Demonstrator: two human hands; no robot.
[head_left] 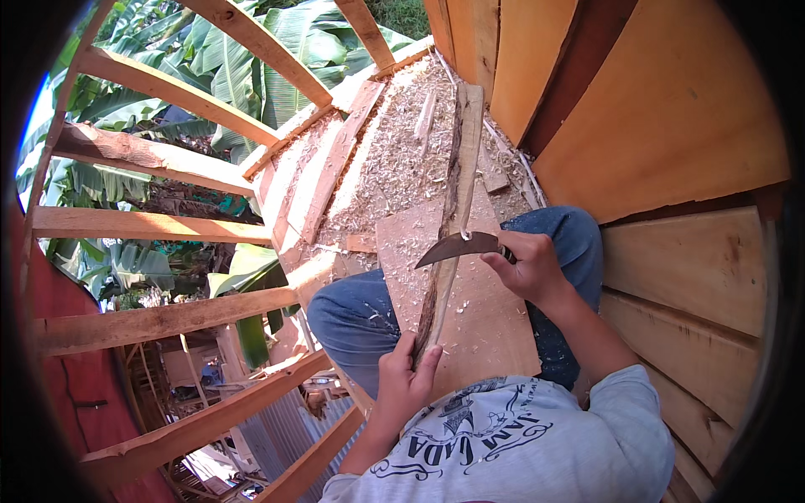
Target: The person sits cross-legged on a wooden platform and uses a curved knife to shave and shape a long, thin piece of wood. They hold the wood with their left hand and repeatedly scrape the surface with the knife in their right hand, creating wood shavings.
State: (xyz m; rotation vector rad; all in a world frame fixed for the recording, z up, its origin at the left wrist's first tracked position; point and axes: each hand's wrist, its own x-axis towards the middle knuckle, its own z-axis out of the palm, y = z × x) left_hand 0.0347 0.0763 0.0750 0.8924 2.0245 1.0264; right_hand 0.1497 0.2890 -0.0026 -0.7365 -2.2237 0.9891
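While the person sat with both knees point(352, 314) raised in blue jeans, a flat board point(470, 327) lay across the lap and served as a bench. On it rested a long, narrow strip of wood point(457, 197), running from the near end by the person's chest away toward the far floor, its left edge dark and rough with bark.

The left hand point(405, 381) was clenched around the near end of the strip, thumb on the right side and fingers wrapped over the left, so the wood ran straight out of that grip and away from the body. The right hand point(530, 267) was closed tight on the handle of a curved knife point(459, 247), well up the strip from the left hand. The dark blade reached leftward from that grip and lay across the strip, its tip pointing left just past the wood's bark edge. A pale curl of shaving stood on the strip right at the blade.

Wood shavings point(394, 159) covered the plank floor beyond the knees, thick toward the far side, with a few short offcuts among them. To the right rose a wall of pale planks point(688, 268). To the left, open wooden rails point(151, 226) crossed in front of broad green leaves point(243, 75).
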